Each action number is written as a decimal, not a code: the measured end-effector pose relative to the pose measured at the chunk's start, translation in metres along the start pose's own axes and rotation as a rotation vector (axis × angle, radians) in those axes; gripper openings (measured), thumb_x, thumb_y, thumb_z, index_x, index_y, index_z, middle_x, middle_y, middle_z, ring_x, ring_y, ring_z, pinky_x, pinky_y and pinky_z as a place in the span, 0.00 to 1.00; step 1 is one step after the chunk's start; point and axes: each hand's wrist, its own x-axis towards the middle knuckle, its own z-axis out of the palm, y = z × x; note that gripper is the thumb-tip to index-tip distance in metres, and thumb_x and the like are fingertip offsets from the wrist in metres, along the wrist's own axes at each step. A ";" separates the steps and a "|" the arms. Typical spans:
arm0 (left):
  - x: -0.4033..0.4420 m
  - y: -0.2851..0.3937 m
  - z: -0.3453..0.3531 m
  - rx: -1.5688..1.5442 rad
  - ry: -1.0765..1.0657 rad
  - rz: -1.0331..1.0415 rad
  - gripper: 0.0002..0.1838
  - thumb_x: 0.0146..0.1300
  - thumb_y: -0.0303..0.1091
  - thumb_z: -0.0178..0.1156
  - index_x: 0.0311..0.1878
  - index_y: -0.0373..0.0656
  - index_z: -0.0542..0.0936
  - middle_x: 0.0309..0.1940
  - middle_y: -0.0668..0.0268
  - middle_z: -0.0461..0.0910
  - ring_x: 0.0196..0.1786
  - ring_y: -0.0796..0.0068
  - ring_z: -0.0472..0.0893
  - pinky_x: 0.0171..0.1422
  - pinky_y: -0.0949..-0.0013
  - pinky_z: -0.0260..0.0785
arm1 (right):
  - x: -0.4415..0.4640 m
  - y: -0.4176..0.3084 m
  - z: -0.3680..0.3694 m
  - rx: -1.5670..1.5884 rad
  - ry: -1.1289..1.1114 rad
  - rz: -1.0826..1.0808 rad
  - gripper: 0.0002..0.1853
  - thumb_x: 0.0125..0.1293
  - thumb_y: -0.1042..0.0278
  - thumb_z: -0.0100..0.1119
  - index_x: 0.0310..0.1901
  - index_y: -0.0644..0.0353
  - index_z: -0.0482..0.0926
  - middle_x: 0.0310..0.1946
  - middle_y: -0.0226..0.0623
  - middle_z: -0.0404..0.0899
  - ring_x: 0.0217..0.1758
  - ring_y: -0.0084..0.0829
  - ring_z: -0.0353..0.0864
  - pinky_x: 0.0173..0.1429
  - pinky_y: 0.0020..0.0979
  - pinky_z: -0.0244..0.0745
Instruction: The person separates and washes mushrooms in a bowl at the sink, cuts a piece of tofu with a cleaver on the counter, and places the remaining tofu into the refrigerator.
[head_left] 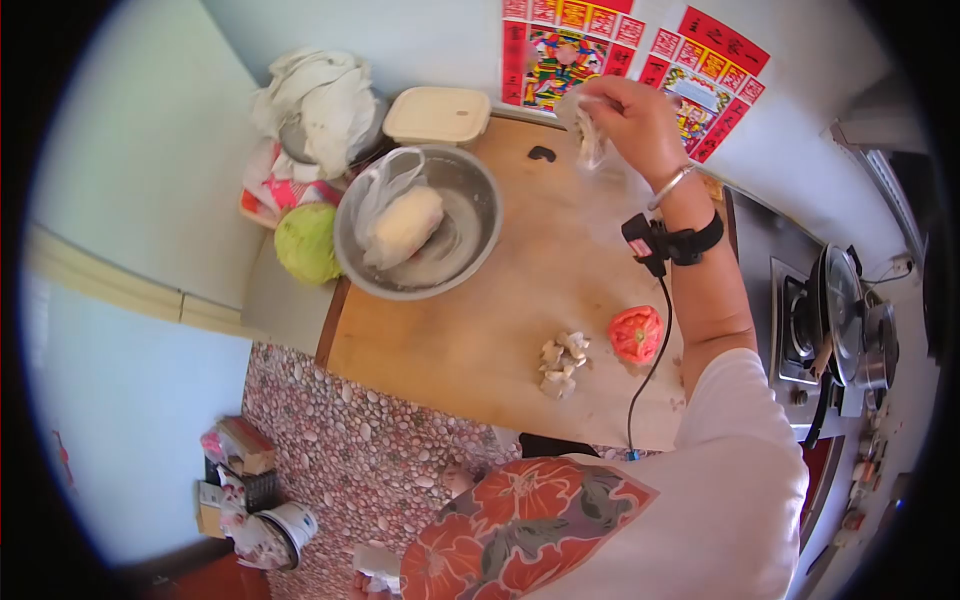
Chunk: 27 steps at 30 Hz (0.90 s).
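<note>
My right hand (622,112) is raised over the far side of the wooden table (480,340), its fingers pinched on a clear plastic bag (590,140) with something pale in it. At the bottom edge of the view, a small part of my left hand (362,587) shows, its fingers closed against a white item (377,564) too unclear to name. A red tomato (636,333) and a small pile of pale brown pieces (563,362) lie on the near right part of the table. A black piece (541,154) lies near its back edge.
A metal basin (470,205) holds a bagged white item (405,226). Around it are a green cabbage (308,244), a lidded cream box (437,114) and white bags (322,100). A stove (790,325) with a pan stands right. Below left is a bin (288,530). A black cable (652,375) hangs from my right wrist.
</note>
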 end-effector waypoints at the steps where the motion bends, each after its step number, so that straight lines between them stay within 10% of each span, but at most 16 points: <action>1: 0.002 0.003 -0.015 -0.026 -0.002 0.008 0.07 0.66 0.33 0.48 0.33 0.41 0.71 0.15 0.79 0.60 0.16 0.90 0.59 0.19 0.83 0.53 | 0.005 -0.020 -0.001 -0.087 -0.007 -0.125 0.07 0.55 0.71 0.60 0.37 0.59 0.80 0.29 0.39 0.80 0.32 0.35 0.80 0.38 0.30 0.74; 11: 0.072 0.062 -0.162 -0.163 -0.102 0.356 0.08 0.66 0.33 0.48 0.34 0.41 0.72 0.16 0.79 0.61 0.17 0.90 0.60 0.20 0.83 0.53 | -0.033 -0.310 0.030 0.365 -0.298 -0.430 0.05 0.56 0.78 0.60 0.35 0.65 0.81 0.29 0.33 0.80 0.31 0.21 0.77 0.37 0.21 0.72; 13: 0.081 0.093 -0.179 -0.192 -0.144 0.454 0.08 0.66 0.34 0.48 0.34 0.40 0.72 0.16 0.79 0.62 0.17 0.90 0.60 0.20 0.82 0.54 | -0.055 -0.375 0.077 0.457 -0.373 -0.541 0.05 0.55 0.79 0.60 0.34 0.64 0.81 0.28 0.33 0.81 0.31 0.23 0.78 0.37 0.22 0.72; 15: 0.077 0.155 -0.193 -0.415 -0.410 0.096 0.11 0.66 0.37 0.50 0.36 0.40 0.75 0.14 0.80 0.59 0.13 0.90 0.56 0.15 0.81 0.47 | -0.086 -0.439 0.138 0.623 -0.470 -0.626 0.05 0.54 0.78 0.61 0.34 0.63 0.81 0.28 0.34 0.80 0.30 0.25 0.78 0.36 0.23 0.71; 20: 0.017 0.271 -0.162 -0.253 -0.163 0.391 0.12 0.61 0.33 0.58 0.47 0.44 0.74 0.32 0.69 0.79 0.15 0.91 0.60 0.16 0.83 0.50 | -0.167 -0.590 0.282 0.802 -0.783 -0.824 0.04 0.52 0.73 0.62 0.32 0.59 0.81 0.27 0.35 0.79 0.29 0.32 0.77 0.33 0.28 0.71; 21: 0.040 0.287 -0.178 -0.162 -0.473 0.485 0.14 0.59 0.33 0.60 0.48 0.43 0.74 0.34 0.69 0.80 0.20 0.92 0.67 0.18 0.85 0.52 | -0.181 -0.614 0.307 0.841 -0.818 -0.872 0.04 0.53 0.72 0.62 0.31 0.59 0.81 0.26 0.35 0.79 0.28 0.33 0.77 0.33 0.29 0.70; 27: 0.054 0.366 -0.161 0.023 -0.287 0.870 0.14 0.52 0.26 0.59 0.45 0.37 0.76 0.37 0.67 0.79 0.38 0.76 0.78 0.42 0.74 0.68 | -0.248 -0.761 0.413 1.155 -1.020 -1.130 0.05 0.54 0.69 0.60 0.32 0.55 0.82 0.26 0.35 0.78 0.30 0.36 0.77 0.33 0.32 0.71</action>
